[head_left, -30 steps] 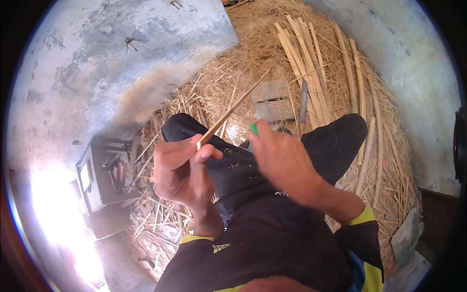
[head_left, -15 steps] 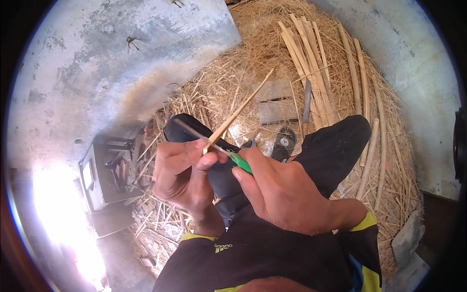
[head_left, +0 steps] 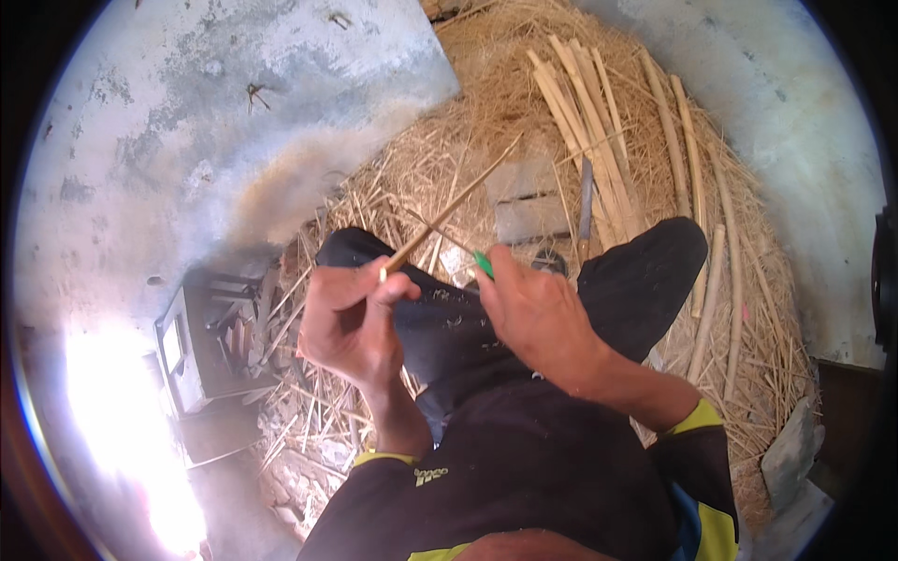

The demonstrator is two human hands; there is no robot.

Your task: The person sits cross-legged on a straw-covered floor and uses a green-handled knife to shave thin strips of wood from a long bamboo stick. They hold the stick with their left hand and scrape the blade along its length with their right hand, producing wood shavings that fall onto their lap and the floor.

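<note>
Since half a second back, right hand (head_left: 541, 313) has slid back toward the body and now sits over the dark lap cloth (head_left: 440, 327), so less of the green-handled knife (head_left: 483, 264) shows than before. Going big to small — straw pile (head_left: 449, 159) covers the ground, a bundle of split bamboo strips (head_left: 585, 103) lies on it up top, a flat wooden block (head_left: 524, 196) sits just below those, and a dark metal box (head_left: 201, 341) is off to the left. Left hand (head_left: 351, 318) is closed around the near end of a thin bamboo sliver (head_left: 449, 213), which angles up and away over the knee. Right hand is wrapped on the knife handle; blade's hidden. For clean shaving I'd guess: keep the sliver braced on the cloth and cut shallow, away from the fingers.
</note>
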